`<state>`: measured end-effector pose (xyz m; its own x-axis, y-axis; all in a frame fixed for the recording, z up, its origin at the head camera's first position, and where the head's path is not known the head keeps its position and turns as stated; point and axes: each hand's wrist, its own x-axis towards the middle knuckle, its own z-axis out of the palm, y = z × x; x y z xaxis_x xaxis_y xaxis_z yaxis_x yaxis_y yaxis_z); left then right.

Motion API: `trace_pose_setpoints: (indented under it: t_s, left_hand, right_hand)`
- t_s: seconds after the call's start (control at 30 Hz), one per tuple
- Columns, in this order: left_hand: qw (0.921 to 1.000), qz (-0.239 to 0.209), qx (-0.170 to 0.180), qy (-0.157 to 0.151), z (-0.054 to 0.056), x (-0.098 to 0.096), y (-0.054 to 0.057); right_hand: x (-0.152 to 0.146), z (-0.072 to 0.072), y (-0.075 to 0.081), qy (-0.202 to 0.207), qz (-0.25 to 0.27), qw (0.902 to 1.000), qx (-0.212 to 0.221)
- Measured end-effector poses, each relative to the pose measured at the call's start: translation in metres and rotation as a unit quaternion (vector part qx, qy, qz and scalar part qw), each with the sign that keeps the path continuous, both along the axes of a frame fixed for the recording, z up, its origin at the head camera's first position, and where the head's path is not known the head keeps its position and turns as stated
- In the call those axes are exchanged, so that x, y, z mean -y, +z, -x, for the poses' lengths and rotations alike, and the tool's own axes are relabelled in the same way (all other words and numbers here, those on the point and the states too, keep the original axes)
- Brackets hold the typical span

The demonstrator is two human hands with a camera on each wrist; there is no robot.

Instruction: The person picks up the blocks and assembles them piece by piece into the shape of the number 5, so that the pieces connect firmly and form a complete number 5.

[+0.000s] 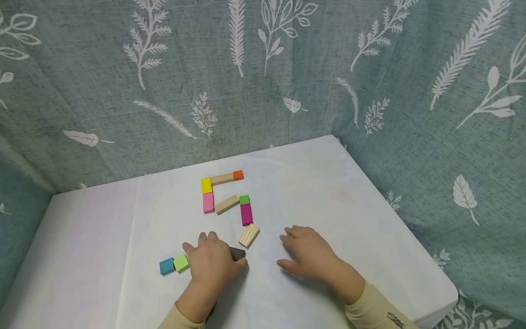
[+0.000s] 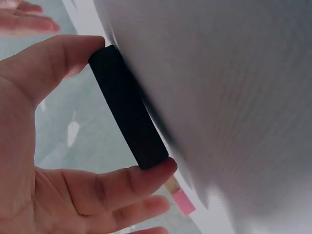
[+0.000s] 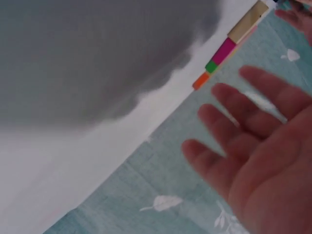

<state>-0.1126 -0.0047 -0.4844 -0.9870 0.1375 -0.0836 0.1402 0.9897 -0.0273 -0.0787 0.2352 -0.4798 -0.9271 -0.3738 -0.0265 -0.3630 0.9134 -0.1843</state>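
Observation:
My left hand (image 1: 211, 260) pinches a black block (image 2: 129, 107) lengthwise, the thumb at one end and the index finger at the other. In the head view the hand covers most of the block. A light green block (image 1: 181, 263) and a blue block (image 1: 166, 266) lie just left of that hand. Beyond the black block's right end lies a plain wooden block (image 1: 249, 235), close to a magenta block (image 1: 246, 214). My right hand (image 1: 310, 253) hovers over the cloth to the right, its fingers spread and the palm bare in the right wrist view.
Farther back, a bent line of blocks runs from an orange block (image 1: 238, 175) through a wooden block (image 1: 222, 178), yellow block (image 1: 206, 185), pink block (image 1: 208, 202) and another wooden block (image 1: 227, 204) to a green block (image 1: 244, 199). Leaf-patterned curtains (image 1: 255, 114) border the white tablecloth (image 1: 328, 192).

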Motion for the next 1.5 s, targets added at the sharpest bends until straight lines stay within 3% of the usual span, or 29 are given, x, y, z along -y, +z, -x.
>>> trace_pose_setpoints:
  t_s: [0.13, 0.3, 0.77, 0.97, 1.07, 1.17, 1.3, 1.4, 1.5]
  left_hand:
    - [0.9999, -0.006, 0.009, 0.004, 0.004, 0.001, 0.0]
    - [0.9999, -0.009, 0.007, 0.004, 0.007, 0.003, -0.001]
    - [0.9999, 0.01, 0.004, -0.005, 0.007, 0.005, 0.002]
    - [0.9998, -0.003, -0.017, -0.008, 0.004, 0.01, 0.002]
    - [0.9997, -0.019, -0.016, -0.004, 0.003, 0.013, 0.008]
    - [0.9991, -0.039, -0.007, 0.012, 0.004, 0.024, 0.017]
    - [0.9973, -0.065, -0.026, 0.024, 0.007, 0.051, 0.027]
    - [0.9957, -0.082, -0.038, 0.02, 0.007, 0.067, 0.028]
    - [0.9949, -0.096, -0.029, 0.009, 0.006, 0.074, 0.025]
  right_hand:
    - [0.01, 0.003, -0.002, 0.054, -0.027, 0.9975, 0.037]
    - [0.026, 0.008, -0.001, 0.077, -0.059, 0.9942, 0.046]
    - [0.045, 0.021, -0.01, 0.075, -0.088, 0.9921, 0.048]
    - [0.047, 0.023, -0.011, 0.076, -0.084, 0.9921, 0.055]
    - [0.047, 0.023, -0.012, 0.079, -0.08, 0.9923, 0.053]
    - [0.048, 0.024, -0.011, 0.082, -0.076, 0.9925, 0.05]
    - [0.051, 0.024, -0.008, 0.087, -0.076, 0.9921, 0.048]
    - [0.054, 0.022, -0.006, 0.102, -0.079, 0.9902, 0.052]
    - [0.057, 0.02, -0.005, 0.122, -0.088, 0.9871, 0.055]
